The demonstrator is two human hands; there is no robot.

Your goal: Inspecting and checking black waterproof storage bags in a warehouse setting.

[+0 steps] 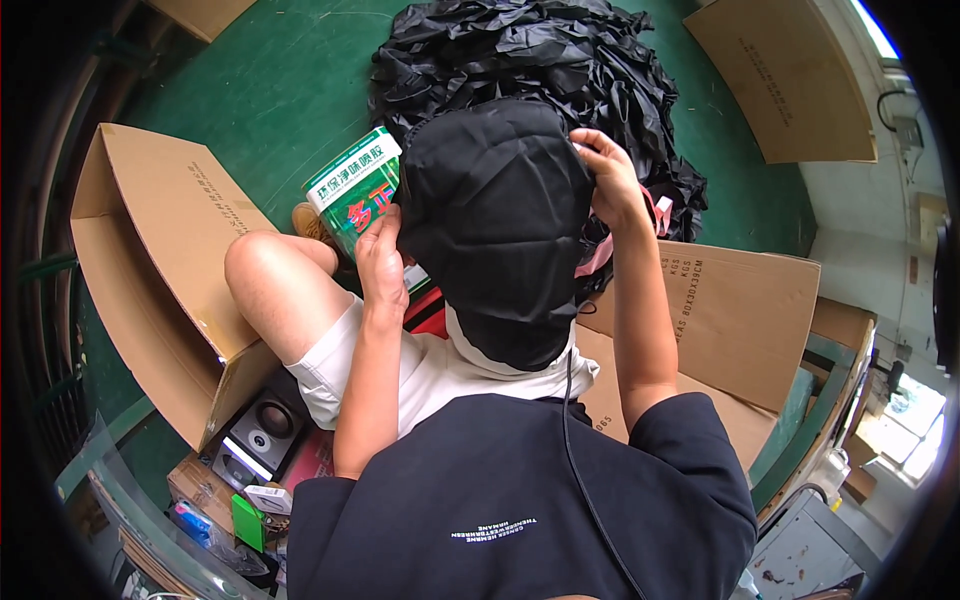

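A rounded, wrinkled black cloth piece (495, 215) is held up in front of my chest, wide at the top and narrowing toward my lap. My left hand (383, 258) is closed on its left edge, its fingertips partly hidden by the cloth. At the upper right edge my right hand (606, 172) pinches the cloth between thumb and fingers. Behind it a large heap of crumpled black fabric (530, 45) lies on the floor. A pink strap (598, 257) shows beside my right forearm.
Just beyond my left hand stands a green and white tin (350, 185). An open cardboard box (170, 220) is at the left, another cardboard box (735, 310) at the right. A flat cardboard sheet (785, 85) lies far right. A speaker (268, 425) sits low at the left.
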